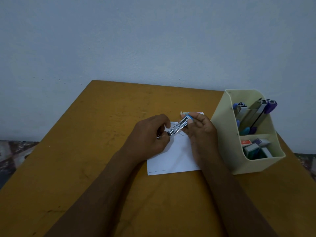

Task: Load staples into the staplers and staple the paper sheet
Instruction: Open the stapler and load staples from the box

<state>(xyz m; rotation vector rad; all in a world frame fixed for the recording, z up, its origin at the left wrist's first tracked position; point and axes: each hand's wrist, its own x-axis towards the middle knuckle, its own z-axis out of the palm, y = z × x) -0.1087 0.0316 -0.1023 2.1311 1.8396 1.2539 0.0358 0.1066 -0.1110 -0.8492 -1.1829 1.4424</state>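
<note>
You've got the little stapler up off the table – your right hand grips the blue end and your left hand pinches the metal tip, fingers curled in tight. The paper sheet lies flat right under both hands. The cream organizer on your right holds more staplers and small boxes – the print on the red one is too blurry to read.

Table w/ paper sheet, organizer, maybe staple box.
</note>
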